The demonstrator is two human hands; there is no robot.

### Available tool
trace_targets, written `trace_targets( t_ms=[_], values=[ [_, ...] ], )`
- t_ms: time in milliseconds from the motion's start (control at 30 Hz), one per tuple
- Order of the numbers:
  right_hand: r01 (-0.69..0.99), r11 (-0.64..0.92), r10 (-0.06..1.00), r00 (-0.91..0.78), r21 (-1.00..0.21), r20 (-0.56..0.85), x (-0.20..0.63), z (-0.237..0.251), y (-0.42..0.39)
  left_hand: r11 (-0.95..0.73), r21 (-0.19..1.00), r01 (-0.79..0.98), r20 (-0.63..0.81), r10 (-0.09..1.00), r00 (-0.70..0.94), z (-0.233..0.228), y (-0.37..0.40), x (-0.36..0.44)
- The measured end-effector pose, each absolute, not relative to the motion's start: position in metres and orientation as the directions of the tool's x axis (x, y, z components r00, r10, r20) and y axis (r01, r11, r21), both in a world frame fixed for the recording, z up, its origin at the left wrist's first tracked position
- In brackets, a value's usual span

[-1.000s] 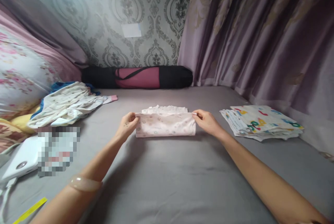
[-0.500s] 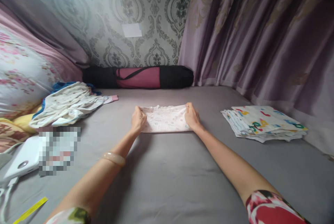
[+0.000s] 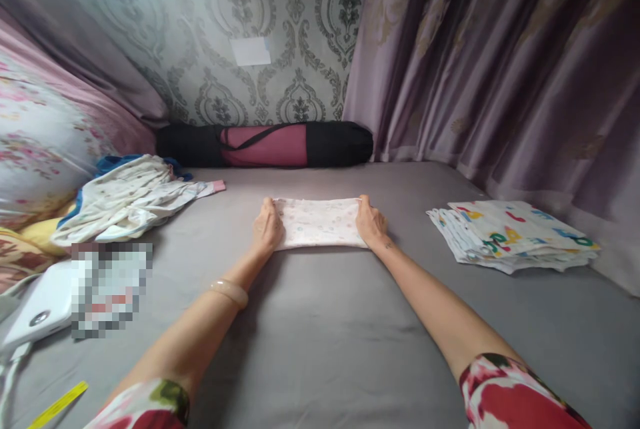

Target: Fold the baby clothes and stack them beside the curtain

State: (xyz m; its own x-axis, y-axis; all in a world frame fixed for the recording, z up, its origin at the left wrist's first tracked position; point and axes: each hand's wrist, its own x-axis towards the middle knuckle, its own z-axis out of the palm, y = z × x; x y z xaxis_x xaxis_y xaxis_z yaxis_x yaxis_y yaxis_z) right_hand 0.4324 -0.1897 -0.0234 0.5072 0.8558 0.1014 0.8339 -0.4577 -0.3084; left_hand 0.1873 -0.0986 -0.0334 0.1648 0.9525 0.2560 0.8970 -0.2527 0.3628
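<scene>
Head view. Landmark: the pale printed cloth, a folded oblong near the middle of the grey sheet. Left hand curled over the cloth's left end, gripping it at the far corner; right hand likewise on the right end, fingers closed. Cloth lies between the two hands, touching both, its far edge pulled nearly straight. Near edge faces the wearer; whether it rests fully on the sheet, cannot tell. Bangle on the left forearm, nearer the wearer than the cloth.

Edges and room: beyond the cloth, a strip of sheet runs to a long black and maroon bag, lying crosswise, well apart. Right of the cloth, sheet again, then a stack of folded white cloths with coloured print, also well apart. Left of the cloth and slightly beyond, a loose heap of clothes, its pink-ended tip pointing toward the cloth. Left and nearer than the cloth: white device with cable, yellow strip. Nearer than the cloth, sheet stretches between the forearms.
</scene>
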Motion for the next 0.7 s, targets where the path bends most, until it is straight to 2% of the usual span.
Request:
trace_targets(
  t_ms=[233,433,700],
  values=[
    [0.824,-0.492,0.846,0.529,-0.282,0.068,0.4325,-0.0268,-0.1865,-0.296,0.322,0.899,0.209,0.949,0.237,-0.0356,-0.0954,0.1851],
    [0.813,-0.501,0.842,0.538,-0.297,0.053,0.4325,-0.0277,-0.1854,-0.229,0.280,0.932,0.127,0.972,0.200,-0.0318,-0.0942,0.1877],
    [0.798,-0.527,0.826,0.562,-0.293,0.045,0.4308,-0.0249,-0.1836,-0.185,0.309,0.933,0.093,0.982,0.164,-0.0291,-0.0909,0.1893]
  ],
)
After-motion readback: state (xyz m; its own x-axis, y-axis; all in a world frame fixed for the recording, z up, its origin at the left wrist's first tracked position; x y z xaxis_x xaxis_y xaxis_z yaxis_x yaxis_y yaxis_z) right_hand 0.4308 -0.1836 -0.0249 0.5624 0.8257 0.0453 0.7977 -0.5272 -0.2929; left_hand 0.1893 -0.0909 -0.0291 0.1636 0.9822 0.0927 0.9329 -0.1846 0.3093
